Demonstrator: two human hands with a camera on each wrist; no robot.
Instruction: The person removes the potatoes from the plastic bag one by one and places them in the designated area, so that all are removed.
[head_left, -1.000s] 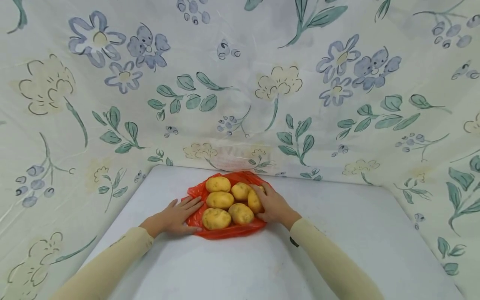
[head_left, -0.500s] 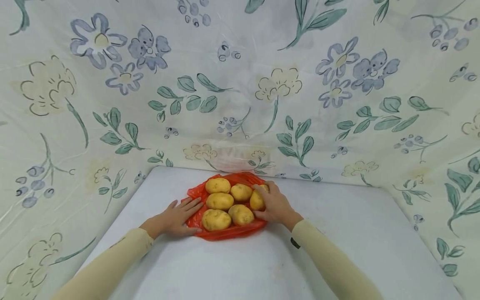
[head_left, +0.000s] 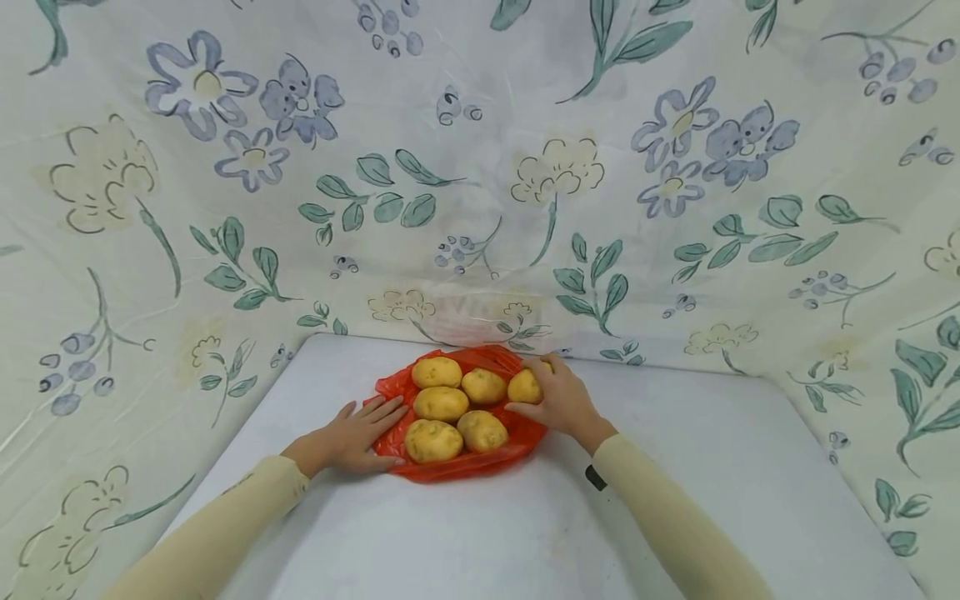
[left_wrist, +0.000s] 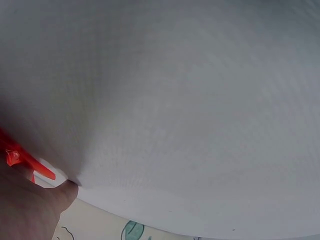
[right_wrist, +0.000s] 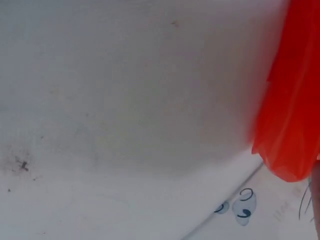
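My left hand (head_left: 356, 437) lay loose, fingers straight, on left edge of red bag (head_left: 480, 467) atop bench (head_left: 450, 542). Five potatoes (head_left: 441, 404) sat on bag, just right of those fingers. Farther right, sixth potato (head_left: 524, 387) gripped in my right hand (head_left: 562, 402), under curled fingers, thumb nearer me.

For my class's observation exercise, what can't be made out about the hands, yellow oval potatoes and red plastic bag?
Head: part of the rightmost yellow oval potato, behind the right hand.
Head: much of the thin red plastic bag, under the potatoes.
Left wrist: most of the left hand, cut off by the left and bottom edges.
Right wrist: most of the bag, cut off by the right edge.
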